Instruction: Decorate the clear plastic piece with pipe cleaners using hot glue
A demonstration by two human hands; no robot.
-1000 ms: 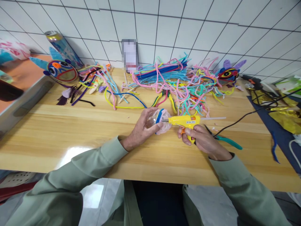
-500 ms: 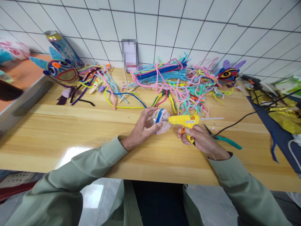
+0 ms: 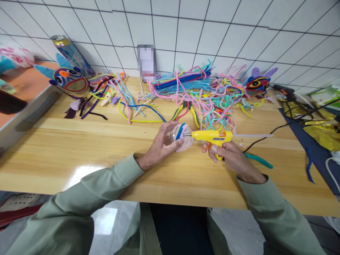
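My left hand is wrapped round a clear plastic bottle piece, thumb in front and fingers behind. A blue strip and pinkish-white material go round its right part. My right hand grips a yellow hot glue gun by the handle, a finger at the orange trigger. The gun's metal nozzle points left and meets the pinkish part of the bottle piece, or nearly so. A pale glue stick sticks out of the gun's back. Teal-handled pliers lie partly hidden behind my right hand.
Behind my hands lies a heap of pipe cleaners and yellow-handled pliers. Decorated fish-like faces stand at left and right. A phone leans on the wall beyond a can. A black cord runs rightward.
My right hand and the glue gun have shifted a little to the right, and the glue stick reaches farther right. My left hand and the bottle piece are almost still.
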